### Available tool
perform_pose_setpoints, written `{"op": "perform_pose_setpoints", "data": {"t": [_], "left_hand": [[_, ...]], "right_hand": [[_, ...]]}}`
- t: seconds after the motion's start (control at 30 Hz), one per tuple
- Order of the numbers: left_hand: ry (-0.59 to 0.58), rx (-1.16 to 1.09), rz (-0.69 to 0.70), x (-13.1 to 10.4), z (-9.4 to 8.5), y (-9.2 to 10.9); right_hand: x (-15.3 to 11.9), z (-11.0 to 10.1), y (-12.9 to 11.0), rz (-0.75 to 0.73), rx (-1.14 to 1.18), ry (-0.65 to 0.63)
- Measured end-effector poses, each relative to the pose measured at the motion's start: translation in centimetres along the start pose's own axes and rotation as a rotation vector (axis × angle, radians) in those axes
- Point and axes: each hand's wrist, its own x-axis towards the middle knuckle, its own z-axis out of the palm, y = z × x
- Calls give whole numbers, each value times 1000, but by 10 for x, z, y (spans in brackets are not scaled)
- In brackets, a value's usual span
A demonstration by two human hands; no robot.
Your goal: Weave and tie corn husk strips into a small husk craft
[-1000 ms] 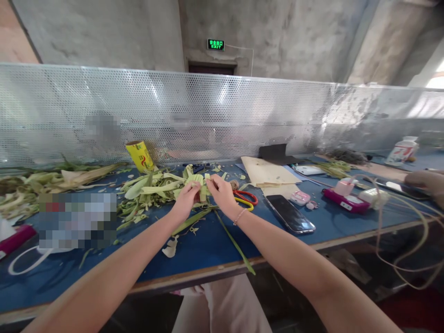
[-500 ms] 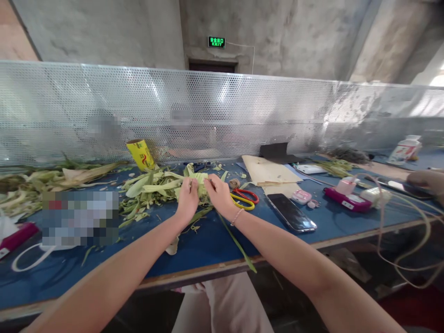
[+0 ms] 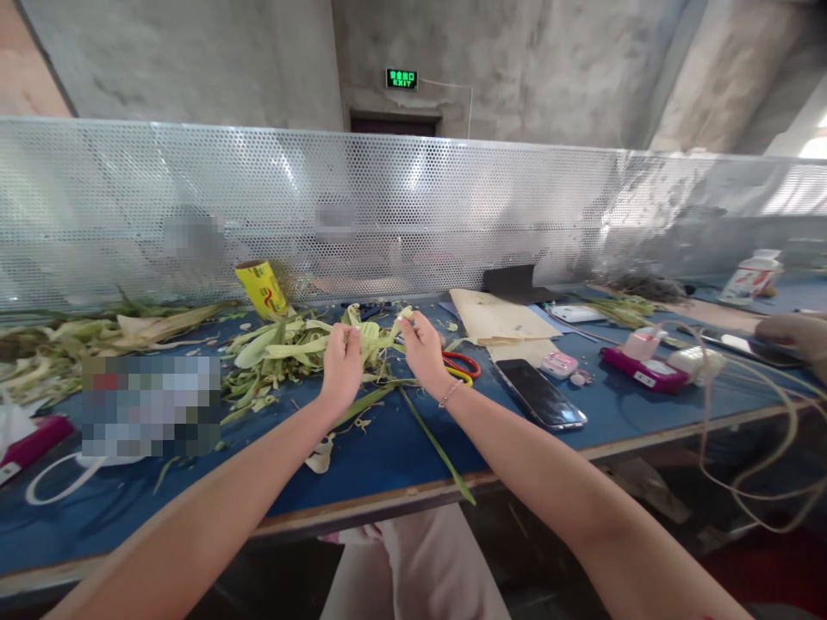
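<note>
Pale green corn husks stretch between my two hands above the blue tabletop. My left hand is closed on the left part of the husks, thumb up. At their right end, my right hand pinches a strip with its fingertips. A heap of loose husks lies against my left hand's far side. Partly behind my right wrist are scissors with red and yellow handles. Long green strips, one a narrow leaf, lie below the hands toward the table edge.
A yellow cardboard tube stands tilted at the back, before a perforated metal screen. On the right are a phone, brown paper, a pink case and a magenta power strip with cables. Another person's hand is at far right.
My hands have moved apart, the right one shifting right and the left one slightly left. A husk strip now spans the wider gap, and my right hand covers more of the scissors.
</note>
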Motion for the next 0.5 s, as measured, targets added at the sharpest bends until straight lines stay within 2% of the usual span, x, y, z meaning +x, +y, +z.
{"op": "perform_pose_setpoints", "data": {"t": [0.13,0.27,0.33,0.43,0.5], "left_hand": [[-7,-60,-30,6,-3,-6],[-53,-389,-148,8,0,-2],[-140,-575,-266,8,3,1],[-294,-677,-415,7,7,3],[-288,-673,-419,5,8,1]], "right_hand": [[0,-3,-1,-9,-1,-4],[-3,-3,-4,14,32,-35],[-5,-1,-3,26,57,-43],[-6,3,0,10,49,-64],[-6,4,3,-28,-7,-79]]}}
